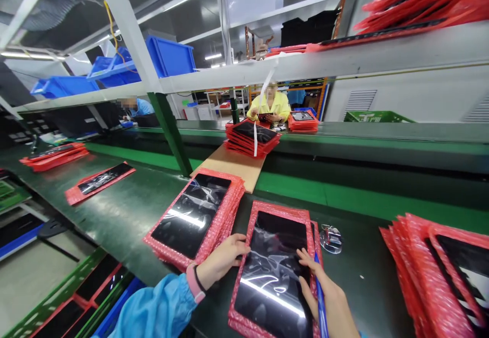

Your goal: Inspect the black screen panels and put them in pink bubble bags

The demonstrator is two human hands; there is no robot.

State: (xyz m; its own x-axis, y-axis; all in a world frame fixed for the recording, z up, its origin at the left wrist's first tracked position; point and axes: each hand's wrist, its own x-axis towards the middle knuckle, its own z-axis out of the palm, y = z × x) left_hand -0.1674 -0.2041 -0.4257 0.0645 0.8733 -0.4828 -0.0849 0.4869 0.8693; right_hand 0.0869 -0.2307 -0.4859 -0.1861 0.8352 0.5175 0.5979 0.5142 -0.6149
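A black glass panel (275, 261) under clear film lies on red bubble-wrap bags (280, 206) directly before me. The fingertips of my left hand (223, 260) rest at the left edge of this stack, somewhat apart; a pink band circles that wrist. Over the panel's right side reaches my right hand (326, 289), its fingertips at the glass. A slim blue pen-like tool (321, 302) runs between the fingers of this hand. Another pile of red bags with a black panel (193, 215) on top stands just left of my left hand.
More panels in red bags (431, 271) are piled at right. A clear round object (331, 238) lies on the green bench. Beyond a cardboard sheet (235, 167) carrying another stack (252, 139), a person in yellow (280, 106) sits. An overhead shelf (244, 78) holds blue bins (170, 57).
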